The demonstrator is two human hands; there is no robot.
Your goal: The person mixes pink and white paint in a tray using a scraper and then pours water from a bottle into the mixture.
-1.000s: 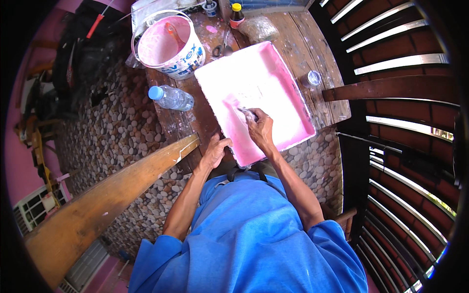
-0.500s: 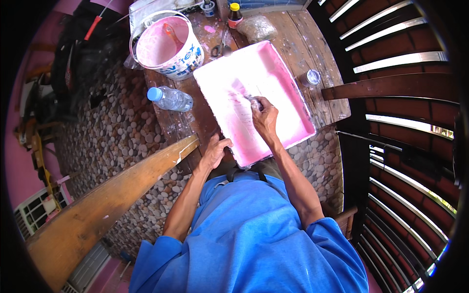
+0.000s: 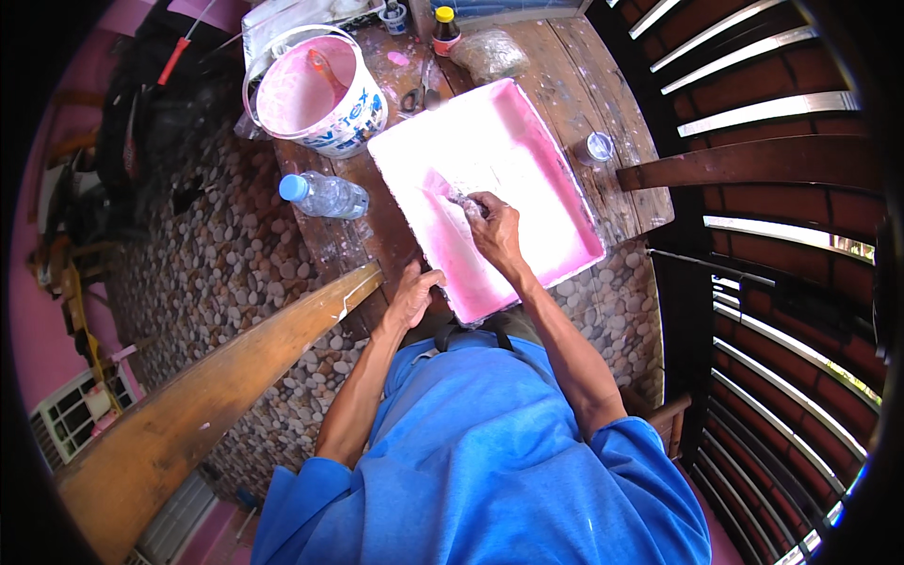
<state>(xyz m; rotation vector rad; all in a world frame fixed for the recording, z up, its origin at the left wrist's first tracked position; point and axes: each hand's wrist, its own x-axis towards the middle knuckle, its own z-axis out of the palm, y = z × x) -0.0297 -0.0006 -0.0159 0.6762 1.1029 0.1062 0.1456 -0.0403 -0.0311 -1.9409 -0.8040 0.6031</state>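
Observation:
A shallow rectangular tray [image 3: 582, 212], coated in pink and bright white in its middle, tilts toward me at the table's near edge. My right hand [image 3: 496, 231] is closed round the handle of a paintbrush [image 3: 439, 185]. Its pink-smeared bristles rest against the inside of the tray near the left wall. At the tray's lower left, my left hand [image 3: 414, 294] grips the edge, its thumb on the rim and its other fingers partly hidden. The brush handle is mostly covered by my right fingers.
On the wooden table [image 3: 603, 85] stand a pink-stained white bucket [image 3: 344, 118] with an orange-handled brush [image 3: 325, 71], a water bottle [image 3: 334, 196], a small jar [image 3: 595, 148], a yellow-capped bottle [image 3: 445, 33], a plastic bag [image 3: 492, 55] and scissors [image 3: 411, 100]. A wooden beam [image 3: 226, 386] slants at left.
My right hand has moved left with the paintbrush, bringing the bristles closer to the tray's left wall. My left hand keeps its place on the edge.

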